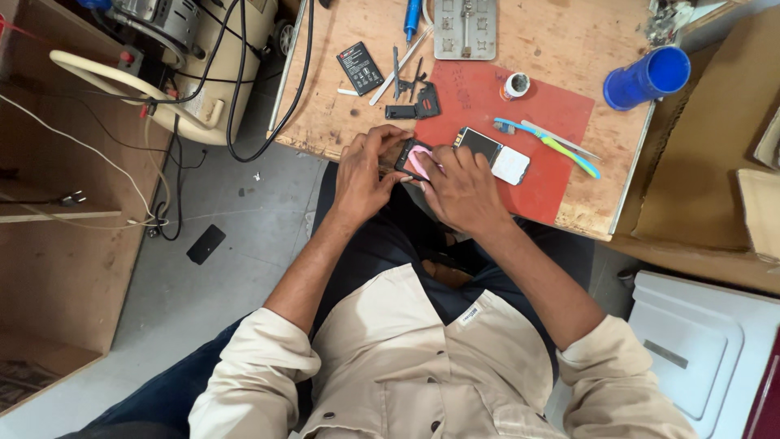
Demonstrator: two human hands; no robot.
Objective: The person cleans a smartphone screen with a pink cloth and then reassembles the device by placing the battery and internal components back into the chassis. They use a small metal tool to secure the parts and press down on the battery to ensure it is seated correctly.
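Centre frame, at the table's near edge, both hands share a small phone: left hand grip clamped on its left end, right hand fingers pressing its pink face.

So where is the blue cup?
The blue cup lies on its side near the table's far right corner, just beyond the red mat and the toothbrush.

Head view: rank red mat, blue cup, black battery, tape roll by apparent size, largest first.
1. red mat
2. blue cup
3. black battery
4. tape roll
The cup lies on its side, mouth towards the camera, so nearness may enlarge it slightly, but the order holds.
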